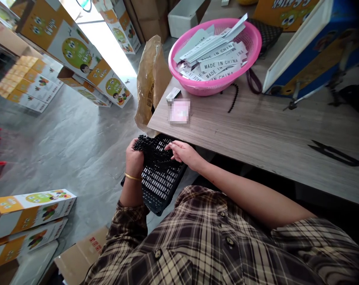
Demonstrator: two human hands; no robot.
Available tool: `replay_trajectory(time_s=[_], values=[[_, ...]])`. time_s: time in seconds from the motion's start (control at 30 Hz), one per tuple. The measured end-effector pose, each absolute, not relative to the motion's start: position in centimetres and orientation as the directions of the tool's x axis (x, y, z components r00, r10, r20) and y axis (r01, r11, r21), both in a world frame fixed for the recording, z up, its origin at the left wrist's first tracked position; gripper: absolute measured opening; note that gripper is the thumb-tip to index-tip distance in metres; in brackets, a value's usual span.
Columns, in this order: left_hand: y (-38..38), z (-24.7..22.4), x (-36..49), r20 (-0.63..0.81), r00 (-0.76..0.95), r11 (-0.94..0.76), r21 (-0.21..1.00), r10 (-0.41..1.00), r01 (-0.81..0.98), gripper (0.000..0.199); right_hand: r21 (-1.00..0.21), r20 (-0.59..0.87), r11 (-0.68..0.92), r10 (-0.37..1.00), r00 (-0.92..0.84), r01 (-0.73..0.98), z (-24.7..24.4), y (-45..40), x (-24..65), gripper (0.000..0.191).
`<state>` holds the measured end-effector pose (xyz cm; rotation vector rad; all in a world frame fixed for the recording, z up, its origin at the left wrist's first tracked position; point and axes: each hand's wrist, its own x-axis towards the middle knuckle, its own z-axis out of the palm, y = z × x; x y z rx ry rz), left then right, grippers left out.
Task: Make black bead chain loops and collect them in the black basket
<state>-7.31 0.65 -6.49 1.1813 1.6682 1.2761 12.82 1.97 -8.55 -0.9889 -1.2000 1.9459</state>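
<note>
Left grip (134,158) is pressed together around black bead strands (149,149); right grip (181,153) lies spread on them, above a perforated black crate (161,190). The tabletop (256,138) edge runs just past the hands at 12 o'clock, with thread snips (335,153) at 3 o'clock and a pink basket (254,43) of "MADE IN CHINA" labels (212,61) at 1 o'clock.

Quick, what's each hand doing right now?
Left hand: closed, holding a bunch of black beads.
Right hand: open, resting on the beads.

Left hand (134,160) clutching a bunch of black beads (151,152) over a slotted black crate (161,190), right hand (182,153) spread flat on the strands, and up on the desk (256,134), a pink basket (215,89) piled with "MADE IN CHINA" labels (212,63)!
</note>
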Motion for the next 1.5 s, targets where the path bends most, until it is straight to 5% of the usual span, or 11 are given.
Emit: replay_trajectory(time_s=[0.13,0.3,0.53,0.67,0.87,1.07,1.17,1.23,1.33,1.43,1.5], values=[[0.8,-5.0,-7.1,-0.101,-0.274,0.154,0.972,0.956,0.178,0.045,-0.984,-0.142,-0.176,0.850,-0.508,-0.018,-9.7,1.7,13.0,0.031],[1.5,-4.7,-7.7,0.020,-0.356,0.215,0.764,0.934,0.608,0.042,-0.960,-0.150,-0.220,0.927,-0.344,-0.174,-10.4,1.3,13.8,0.027],[1.5,-4.5,-7.5,-0.366,-0.250,0.368,0.929,0.896,-0.040,0.035,-0.939,-0.175,-0.244,0.946,-0.274,-0.244,-9.9,1.9,14.9,0.025],[1.0,-4.2,-7.5,-0.301,-0.146,0.302,0.953,0.942,-0.015,0.041,-0.901,-0.210,-0.311,0.922,-0.325,-0.302,-9.8,1.6,15.1,0.025],[1.1,-4.9,-7.6,-0.154,-0.241,0.275,0.731,0.958,0.625,0.026,-0.914,-0.295,-0.372,0.883,-0.366,-0.161,-9.8,1.6,15.2,0.022],[0.4,-2.2,-6.8,-0.135,0.007,0.127,0.945,0.991,0.300,0.053,-0.915,-0.359,-0.403,0.821,-0.443,-0.006,-11.2,1.1,15.1,0.019],[0.5,-1.2,-7.0,-0.146,0.050,0.121,0.935,0.988,0.334,0.049,-0.896,-0.405,-0.443,0.787,-0.465,0.030,-11.7,0.7,14.8,0.019],[0.6,-0.9,-7.1,-0.085,-0.039,0.093,0.849,0.996,0.521,0.043,-0.880,-0.430,-0.473,0.767,-0.477,0.033,-11.8,0.5,14.6,0.020],[0.6,-0.4,-6.8,0.125,-0.167,0.074,0.538,0.978,0.840,0.032,-0.858,-0.466,-0.513,0.753,-0.465,0.029,-11.8,0.2,14.6,0.019],[0.6,0.4,-6.2,0.216,-0.180,0.122,0.257,0.960,0.959,0.030,-0.809,-0.528,-0.588,0.736,-0.424,-0.014,-11.9,0.2,14.7,0.021],[1.3,0.2,-6.1,0.235,-0.195,0.155,0.177,0.952,0.972,0.034,-0.778,-0.561,-0.627,0.724,-0.402,-0.043,-12.1,0.3,14.7,0.024]])
